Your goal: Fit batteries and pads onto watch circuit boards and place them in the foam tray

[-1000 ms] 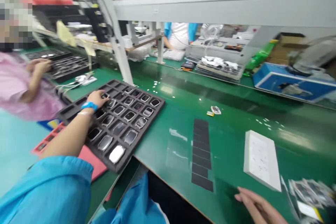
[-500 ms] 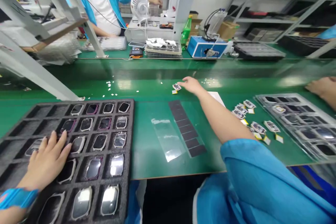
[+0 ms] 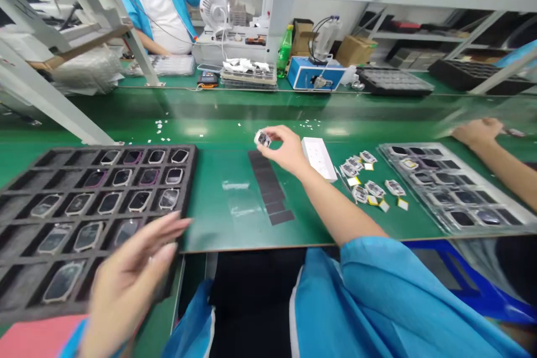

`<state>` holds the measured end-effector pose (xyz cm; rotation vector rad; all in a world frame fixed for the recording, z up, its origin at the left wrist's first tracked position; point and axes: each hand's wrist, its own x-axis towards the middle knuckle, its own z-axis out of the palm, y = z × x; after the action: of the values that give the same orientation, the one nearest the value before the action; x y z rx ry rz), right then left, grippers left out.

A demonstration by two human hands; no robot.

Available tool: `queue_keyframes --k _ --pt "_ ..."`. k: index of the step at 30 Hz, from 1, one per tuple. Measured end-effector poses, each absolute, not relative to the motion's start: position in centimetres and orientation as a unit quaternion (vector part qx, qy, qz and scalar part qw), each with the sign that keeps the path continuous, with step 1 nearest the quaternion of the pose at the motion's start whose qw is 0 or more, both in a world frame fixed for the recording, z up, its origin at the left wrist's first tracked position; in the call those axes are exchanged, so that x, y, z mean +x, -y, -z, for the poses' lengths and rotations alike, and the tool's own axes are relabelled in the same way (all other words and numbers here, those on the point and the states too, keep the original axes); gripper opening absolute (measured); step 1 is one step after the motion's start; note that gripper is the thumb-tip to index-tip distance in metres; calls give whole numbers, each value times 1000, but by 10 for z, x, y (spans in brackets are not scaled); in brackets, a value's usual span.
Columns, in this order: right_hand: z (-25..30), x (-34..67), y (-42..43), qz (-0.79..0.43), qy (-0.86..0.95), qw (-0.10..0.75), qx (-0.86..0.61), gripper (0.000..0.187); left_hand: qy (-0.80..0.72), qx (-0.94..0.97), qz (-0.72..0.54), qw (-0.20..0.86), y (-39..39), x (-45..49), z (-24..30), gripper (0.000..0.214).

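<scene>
My right hand [image 3: 285,151] pinches a small white-framed watch module [image 3: 262,138] above the green bench. My left hand [image 3: 130,279], blurred by motion, hovers over the near right part of a dark foam tray [image 3: 191,179]. Its fingers are stretched out and it holds nothing. Watch cases with dark screens, such as this watch case [image 3: 109,202], lie in many of the tray's pockets. Below my right hand is a strip of black rectangular films [image 3: 268,187], with a clear plastic sheet [image 3: 239,198] to its left.
Several watch modules with yellow-edged tabs [image 3: 373,188] lie right of a white box [image 3: 319,158]. Clear trays of dark screens [image 3: 444,179] stand further right, near a co-worker's hand [image 3: 478,131]. White scraps [image 3: 159,126] dot the bench, and a metal post [image 3: 62,95] rises behind the foam tray.
My right hand has lifted the module off the bench and drawn it nearer. My left hand has moved right across the foam tray. The whole view has shifted.
</scene>
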<state>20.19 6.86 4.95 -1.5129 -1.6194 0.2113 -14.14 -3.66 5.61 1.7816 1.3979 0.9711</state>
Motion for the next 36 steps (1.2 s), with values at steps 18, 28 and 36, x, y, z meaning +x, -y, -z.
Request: queue_keyframes --k 18,28,36 --pt "-56 222 123 -161 722 430 -518 16 -243 401 -438 767 84 52 -13 50" --pt "-28 224 104 -54 681 521 -512 11 -245 350 -426 798 72 77 -3 48" --pt "-12 225 79 12 708 484 -515 13 -261 349 -459 774 45 78 11 51"
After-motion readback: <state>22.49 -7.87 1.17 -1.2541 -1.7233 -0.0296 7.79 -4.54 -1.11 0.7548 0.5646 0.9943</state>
